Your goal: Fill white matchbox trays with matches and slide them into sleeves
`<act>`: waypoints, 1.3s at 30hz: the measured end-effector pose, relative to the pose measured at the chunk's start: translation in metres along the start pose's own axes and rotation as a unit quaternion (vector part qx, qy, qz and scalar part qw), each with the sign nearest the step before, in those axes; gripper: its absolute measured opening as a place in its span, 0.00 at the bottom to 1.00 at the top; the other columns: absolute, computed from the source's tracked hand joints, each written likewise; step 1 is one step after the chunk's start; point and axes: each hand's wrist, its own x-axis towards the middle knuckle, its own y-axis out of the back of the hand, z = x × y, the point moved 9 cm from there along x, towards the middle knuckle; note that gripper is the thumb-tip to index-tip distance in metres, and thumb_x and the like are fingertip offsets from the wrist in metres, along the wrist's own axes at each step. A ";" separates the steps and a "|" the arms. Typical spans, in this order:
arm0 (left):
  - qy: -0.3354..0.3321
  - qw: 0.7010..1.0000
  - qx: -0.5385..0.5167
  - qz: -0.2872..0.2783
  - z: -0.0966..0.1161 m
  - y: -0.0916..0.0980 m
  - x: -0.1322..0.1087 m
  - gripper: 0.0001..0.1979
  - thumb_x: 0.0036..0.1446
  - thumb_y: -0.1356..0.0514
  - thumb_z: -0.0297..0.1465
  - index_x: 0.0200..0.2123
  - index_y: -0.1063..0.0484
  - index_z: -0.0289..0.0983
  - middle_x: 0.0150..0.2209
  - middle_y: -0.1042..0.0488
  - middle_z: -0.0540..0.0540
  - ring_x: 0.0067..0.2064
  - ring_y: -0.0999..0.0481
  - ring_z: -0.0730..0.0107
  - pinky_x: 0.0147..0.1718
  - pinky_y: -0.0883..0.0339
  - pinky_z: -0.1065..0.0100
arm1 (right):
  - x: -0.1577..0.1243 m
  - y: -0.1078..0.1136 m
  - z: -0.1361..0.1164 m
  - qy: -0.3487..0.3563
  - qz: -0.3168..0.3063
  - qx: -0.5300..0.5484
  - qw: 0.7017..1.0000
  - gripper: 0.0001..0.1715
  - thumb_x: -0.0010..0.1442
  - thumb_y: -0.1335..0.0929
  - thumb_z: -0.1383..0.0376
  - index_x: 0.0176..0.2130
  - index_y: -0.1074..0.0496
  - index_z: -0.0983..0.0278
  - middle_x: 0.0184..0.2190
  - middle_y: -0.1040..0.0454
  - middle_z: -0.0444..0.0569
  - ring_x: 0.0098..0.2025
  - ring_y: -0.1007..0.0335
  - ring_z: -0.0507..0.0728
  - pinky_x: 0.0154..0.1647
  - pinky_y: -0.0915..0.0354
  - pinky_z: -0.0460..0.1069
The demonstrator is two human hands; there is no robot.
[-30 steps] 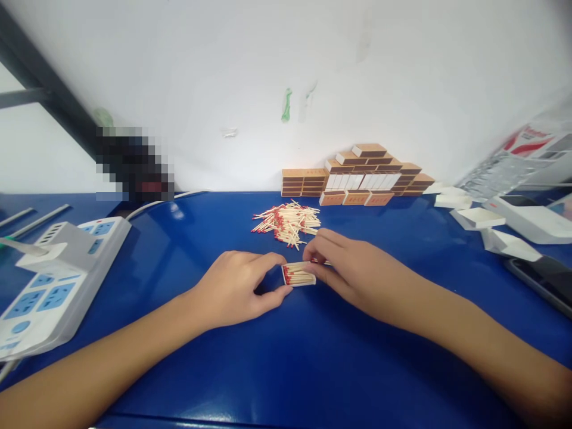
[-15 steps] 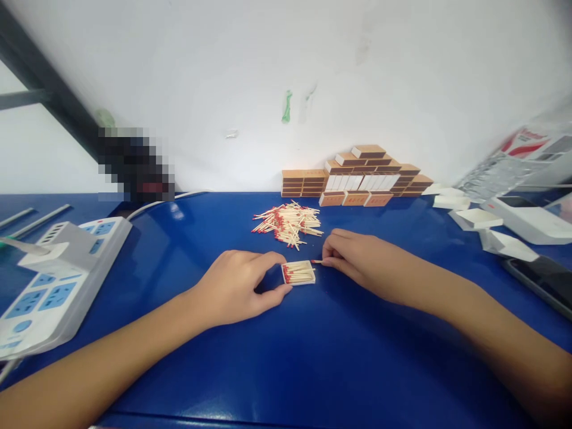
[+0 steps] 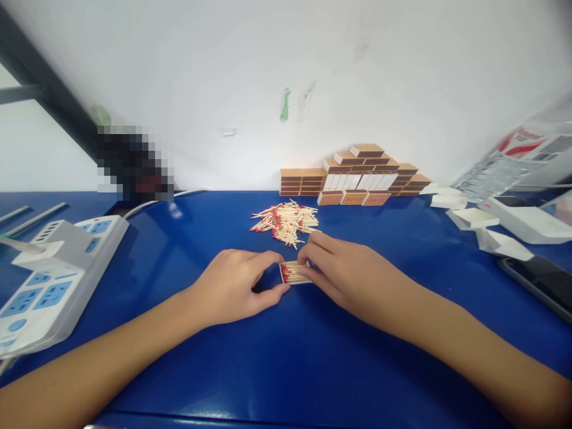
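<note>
A small white matchbox tray (image 3: 291, 273) with red-tipped matches in it lies on the blue table (image 3: 286, 357). My left hand (image 3: 235, 286) pinches the tray's left end between thumb and forefinger. My right hand (image 3: 344, 268) rests on the tray's right end, fingers pressed together over the matches; whether a match is between them is hidden. A loose heap of matches (image 3: 286, 219) lies just behind both hands.
Stacked brown matchboxes (image 3: 355, 176) stand against the white wall. White empty trays and boxes (image 3: 487, 229) and a dark phone (image 3: 536, 280) lie at the right. A white power strip (image 3: 49, 274) with a plugged adapter sits at the left.
My right hand had drawn back to the right of the tray with a match in its fingers; now it is back over the tray's right end. My left hand has stayed put.
</note>
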 end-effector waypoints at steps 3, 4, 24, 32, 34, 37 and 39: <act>0.002 1.000 0.000 -0.005 -0.001 -0.001 0.000 0.13 0.63 0.38 0.39 0.47 0.24 0.39 0.22 0.35 0.57 0.22 0.34 0.76 0.25 0.44 0.72 | -0.003 0.004 0.009 -0.001 0.006 0.043 0.999 0.10 0.71 0.36 0.67 0.39 0.26 0.66 0.40 0.27 0.51 0.31 0.30 0.54 0.30 0.37 0.50; 0.003 1.000 0.001 -0.007 -0.001 -0.002 -0.001 0.13 0.64 0.38 0.39 0.48 0.25 0.39 0.22 0.34 0.57 0.23 0.34 0.76 0.25 0.44 0.71 | -0.003 0.004 0.011 -0.005 0.002 0.055 0.998 0.09 0.71 0.35 0.68 0.39 0.27 0.66 0.40 0.27 0.51 0.31 0.30 0.54 0.30 0.37 0.50; -0.040 0.998 -0.048 0.027 0.010 0.005 -0.004 0.13 0.61 0.35 0.36 0.47 0.25 0.39 0.21 0.34 0.59 0.22 0.34 0.78 0.25 0.43 0.72 | -0.001 0.011 0.060 -0.109 0.104 0.183 0.972 0.08 0.68 0.32 0.62 0.36 0.27 0.62 0.33 0.27 0.46 0.33 0.34 0.53 0.34 0.39 0.49; -0.016 1.000 -0.023 0.004 0.002 0.001 0.000 0.11 0.62 0.37 0.37 0.46 0.24 0.40 0.21 0.35 0.58 0.22 0.35 0.77 0.24 0.44 0.72 | 0.021 -0.013 0.056 -0.164 0.137 0.193 0.958 0.11 0.61 0.28 0.60 0.31 0.29 0.62 0.32 0.26 0.45 0.32 0.34 0.53 0.32 0.42 0.49; -0.019 1.000 -0.020 0.003 0.003 0.001 0.000 0.11 0.63 0.38 0.37 0.46 0.24 0.40 0.21 0.34 0.58 0.22 0.35 0.77 0.24 0.44 0.71 | 0.023 -0.015 0.053 -0.170 0.130 0.188 0.958 0.09 0.61 0.29 0.62 0.30 0.30 0.63 0.32 0.26 0.45 0.33 0.34 0.53 0.33 0.43 0.49; -0.010 1.000 -0.023 -0.003 0.003 0.001 0.000 0.11 0.63 0.38 0.37 0.47 0.24 0.40 0.21 0.34 0.57 0.22 0.35 0.77 0.25 0.44 0.71 | 0.023 -0.018 0.055 -0.181 0.098 0.196 0.959 0.10 0.63 0.30 0.62 0.30 0.29 0.63 0.30 0.27 0.45 0.31 0.35 0.53 0.32 0.43 0.49; 0.006 0.999 -0.028 -0.018 0.001 -0.001 0.000 0.12 0.63 0.38 0.39 0.47 0.25 0.40 0.22 0.33 0.57 0.22 0.34 0.76 0.25 0.44 0.71 | 0.020 -0.017 0.058 -0.184 0.083 0.197 0.959 0.10 0.64 0.30 0.62 0.31 0.29 0.63 0.30 0.27 0.45 0.30 0.36 0.53 0.31 0.44 0.49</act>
